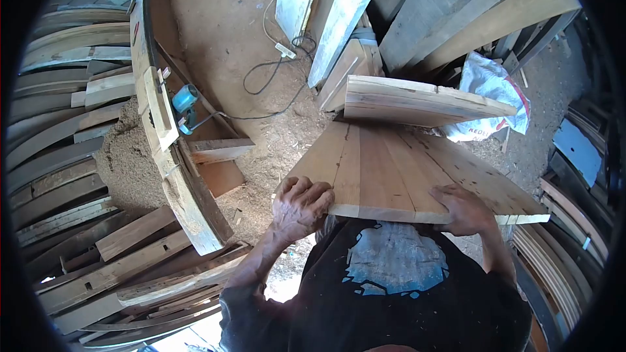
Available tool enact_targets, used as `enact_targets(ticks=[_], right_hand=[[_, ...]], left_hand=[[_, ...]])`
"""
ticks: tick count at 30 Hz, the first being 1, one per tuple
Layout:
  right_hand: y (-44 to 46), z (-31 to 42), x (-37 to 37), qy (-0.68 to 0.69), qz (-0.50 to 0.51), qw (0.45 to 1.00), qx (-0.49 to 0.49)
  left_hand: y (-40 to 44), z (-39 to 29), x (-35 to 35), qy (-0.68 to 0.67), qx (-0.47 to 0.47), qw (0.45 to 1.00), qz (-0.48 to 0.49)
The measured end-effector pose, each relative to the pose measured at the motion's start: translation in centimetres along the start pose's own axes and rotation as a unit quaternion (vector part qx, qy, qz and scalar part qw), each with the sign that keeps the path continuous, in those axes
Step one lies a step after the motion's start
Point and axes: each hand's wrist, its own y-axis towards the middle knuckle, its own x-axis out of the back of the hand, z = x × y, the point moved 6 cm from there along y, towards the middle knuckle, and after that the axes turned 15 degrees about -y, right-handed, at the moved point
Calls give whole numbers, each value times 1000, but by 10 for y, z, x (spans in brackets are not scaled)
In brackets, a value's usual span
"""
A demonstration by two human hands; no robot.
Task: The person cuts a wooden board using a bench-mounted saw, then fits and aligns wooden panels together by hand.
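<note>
A wide wooden panel (378, 163), made of several boards side by side, lies in front of my body with its near edge by my shirt. My left hand (304, 203) is closed over its near left corner, with the knuckles bent on top. Farther right, my right hand (464, 210) grips the same near edge; some of its fingers are hidden at the wood. Dark cracks and spots mark the panel's surface. At the panel's far end, a thick pale board (424, 101) rises at an angle; how the two meet is hard to see.
A blue power tool (185, 105) with a cable rests beside a long timber beam (192, 212) on my left. Stacked planks (59, 81) and a sawdust heap (130, 163) lie beyond it. Tall boards (450, 13) lean ahead, near a white sack (486, 85). A power strip (285, 51) lies on the ground.
</note>
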Motion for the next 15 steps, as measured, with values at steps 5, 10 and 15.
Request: enact_targets(ticks=[5,10,15], right_hand=[[-2,2,-8,16,28,999,-1],[-3,-2,-18,11,17,1000,6],[-3,-2,-19,19,12,1000,-1]], left_hand=[[-7,-2,-4,-3,14,1000,12],[-3,-6,-1,-8,3,1000,-18],[-4,-6,-2,4,2,1000,-8]])
